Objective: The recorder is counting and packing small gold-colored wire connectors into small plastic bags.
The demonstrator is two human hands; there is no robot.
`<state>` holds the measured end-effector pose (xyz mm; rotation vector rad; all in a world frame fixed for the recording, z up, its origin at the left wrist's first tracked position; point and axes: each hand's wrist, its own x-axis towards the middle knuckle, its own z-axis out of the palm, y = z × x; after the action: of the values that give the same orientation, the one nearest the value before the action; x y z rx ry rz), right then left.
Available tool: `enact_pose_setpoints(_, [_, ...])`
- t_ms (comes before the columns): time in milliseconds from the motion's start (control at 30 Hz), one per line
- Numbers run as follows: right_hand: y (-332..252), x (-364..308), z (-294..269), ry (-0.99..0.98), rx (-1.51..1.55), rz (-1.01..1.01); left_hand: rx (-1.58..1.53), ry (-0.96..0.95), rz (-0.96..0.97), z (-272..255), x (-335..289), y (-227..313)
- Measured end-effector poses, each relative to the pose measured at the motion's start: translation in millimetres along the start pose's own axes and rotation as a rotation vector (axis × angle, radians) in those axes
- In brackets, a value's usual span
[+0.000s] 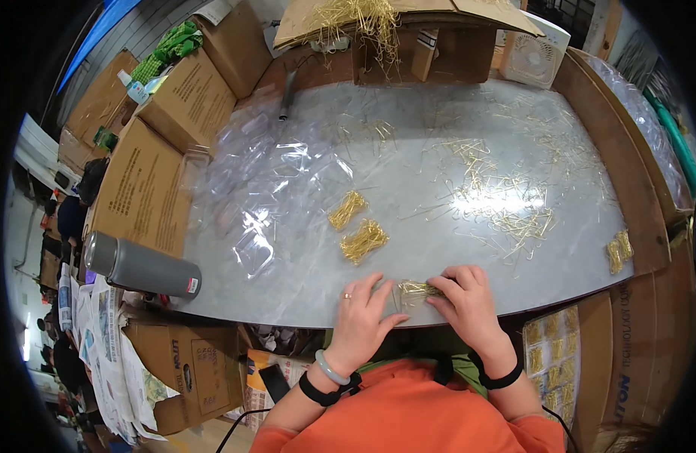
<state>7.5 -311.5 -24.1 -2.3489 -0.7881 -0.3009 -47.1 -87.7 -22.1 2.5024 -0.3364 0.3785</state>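
Observation:
At the table's near edge lies a small bundle of gold wire hooks (416,291), flat between my two hands. My right hand (468,303) has its fingers and thumb closed on the bundle's right end. My left hand (363,315) rests at the left end, thumb and fingers apart, with a loose hook end close to its fingertips. Beyond the left hand sit two gold bundles of hooks, a larger one (364,241) and a smaller one (347,210). Loose gold hooks (506,204) are scattered over the table's right half.
Clear plastic boxes (250,181) cover the table's left side. A grey flask (144,266) lies at the left edge. Cardboard walls (627,151) border the right, near another hook bundle (619,252). Behind are a white fan (533,59) and a hook-topped carton (468,57).

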Motion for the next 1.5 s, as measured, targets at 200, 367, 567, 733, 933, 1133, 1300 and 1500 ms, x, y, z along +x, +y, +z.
enact_pose_setpoints(200, [-8,-4,12,0.127,-0.041,0.075,0.190,0.065,-0.119,8,4,11])
enact_pose_setpoints(367, [-9,-1,17,0.149,-0.049,0.105,0.133,0.060,-0.037,26,6,22])
enact_pose_setpoints(567, [1,1,-2,0.088,0.027,0.045,-0.143,-0.055,0.011,2,3,1])
enact_pose_setpoints(733, [-5,7,-8,0.036,-0.029,-0.016,-0.087,-0.077,0.083,-6,22,0])
enact_pose_setpoints(933, [-1,2,9,0.069,0.046,-0.002,-0.021,-0.167,0.223,18,31,-4])
enact_pose_setpoints(1133, [-9,2,-17,0.099,-0.067,-0.003,-0.052,-0.048,0.085,37,23,7])
enact_pose_setpoints(1300, [-2,-6,9,0.075,0.005,0.039,-0.143,0.060,-0.066,53,25,32])
enact_pose_setpoints(1500, [-1,-4,3,0.034,0.139,0.066,-0.457,0.003,-0.066,38,18,31])
